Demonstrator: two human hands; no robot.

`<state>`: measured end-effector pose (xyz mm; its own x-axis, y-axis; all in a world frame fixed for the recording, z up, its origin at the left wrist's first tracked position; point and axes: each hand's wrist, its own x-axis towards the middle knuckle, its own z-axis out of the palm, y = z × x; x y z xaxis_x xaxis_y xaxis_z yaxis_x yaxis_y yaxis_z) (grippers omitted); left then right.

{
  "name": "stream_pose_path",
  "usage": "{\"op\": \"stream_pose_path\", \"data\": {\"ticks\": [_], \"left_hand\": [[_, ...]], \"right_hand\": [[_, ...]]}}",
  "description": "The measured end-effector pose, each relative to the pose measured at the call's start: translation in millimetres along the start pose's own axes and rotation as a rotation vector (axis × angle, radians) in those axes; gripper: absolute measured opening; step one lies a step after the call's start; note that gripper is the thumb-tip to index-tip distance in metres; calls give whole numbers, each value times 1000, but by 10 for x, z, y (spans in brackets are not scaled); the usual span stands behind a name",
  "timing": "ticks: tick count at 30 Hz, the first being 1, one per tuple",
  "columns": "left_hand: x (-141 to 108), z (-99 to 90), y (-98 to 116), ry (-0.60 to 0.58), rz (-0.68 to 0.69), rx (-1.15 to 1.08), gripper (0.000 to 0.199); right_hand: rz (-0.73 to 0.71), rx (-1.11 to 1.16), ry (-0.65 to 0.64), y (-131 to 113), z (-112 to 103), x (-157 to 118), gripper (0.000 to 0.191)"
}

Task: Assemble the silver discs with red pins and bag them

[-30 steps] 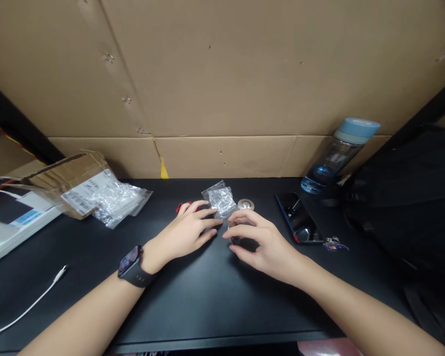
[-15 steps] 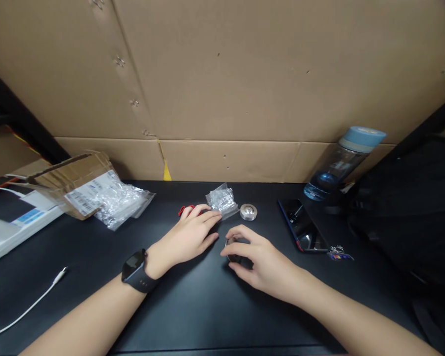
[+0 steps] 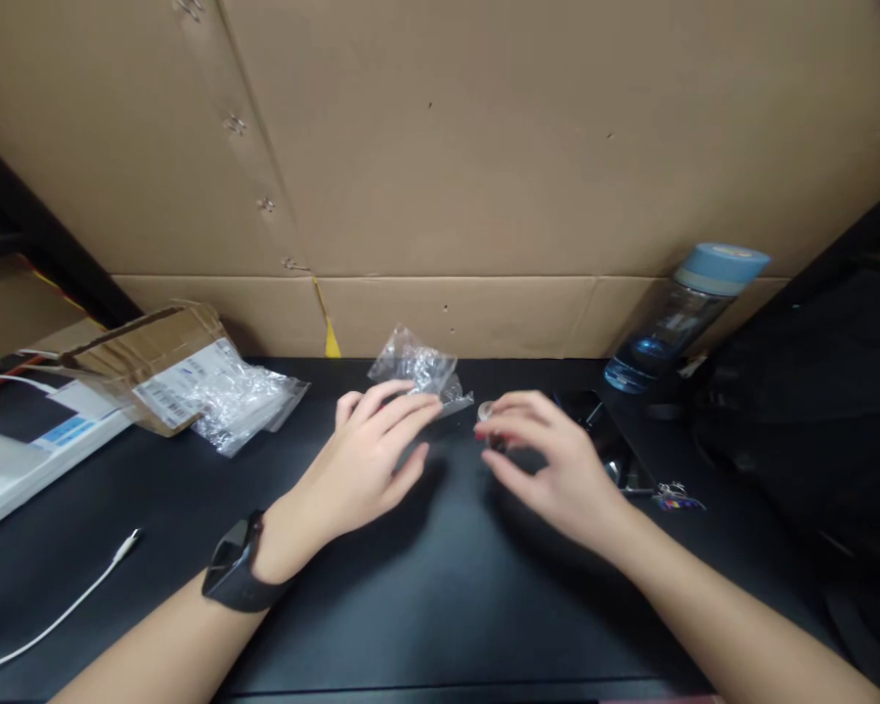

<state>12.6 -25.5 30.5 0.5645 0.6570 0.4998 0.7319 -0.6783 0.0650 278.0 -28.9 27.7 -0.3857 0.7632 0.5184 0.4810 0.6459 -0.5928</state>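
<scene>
My left hand (image 3: 371, 455), with a black watch on the wrist, is raised over the dark table with its fingers apart. Its fingertips overlap the lower edge of a crumpled clear plastic bag (image 3: 419, 367); whether they touch it I cannot tell. My right hand (image 3: 550, 455) curls its thumb and fingers around a small dark object (image 3: 497, 443), mostly hidden and blurred. A bit of red shows by its fingertips. Just behind those fingers, a round silvery piece (image 3: 485, 411) is partly covered.
At the left are an opened cardboard box (image 3: 147, 357) with plastic wrap, a white power strip (image 3: 51, 445) and a white cable (image 3: 66, 611). On the right lie a dark phone (image 3: 620, 455) and a keychain (image 3: 679, 497), near a blue-lidded bottle (image 3: 667, 318) and a black bag (image 3: 799, 420).
My right hand has moved right and slightly up, now covering part of the silvery piece and phone. The plastic bag has shifted left and up. The red item beside my left hand no longer shows there.
</scene>
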Motion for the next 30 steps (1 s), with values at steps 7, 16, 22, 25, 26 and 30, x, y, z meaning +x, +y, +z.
{"op": "stream_pose_path", "data": {"ticks": [7, 16, 22, 25, 26, 30], "left_hand": [[-78, 30, 252, -284, 242, -284, 26], [-52, 82, 156, 19, -21, -218, 30], [-40, -33, -15, 108, -124, -241, 17], [-70, -22, -51, -221, -50, -210, 18], [-83, -6, -27, -309, -15, -198, 20], [-135, 63, 181, -424, 80, -141, 31]], "right_hand": [[160, 53, 262, 223, -249, 166, 23], [133, 37, 187, 189, -168, 132, 25], [134, 28, 158, 187, -153, 129, 22], [120, 1, 130, 208, -154, 121, 22], [108, -8, 110, 211, -164, 121, 23], [-36, -23, -110, 167, -251, 133, 31]]}}
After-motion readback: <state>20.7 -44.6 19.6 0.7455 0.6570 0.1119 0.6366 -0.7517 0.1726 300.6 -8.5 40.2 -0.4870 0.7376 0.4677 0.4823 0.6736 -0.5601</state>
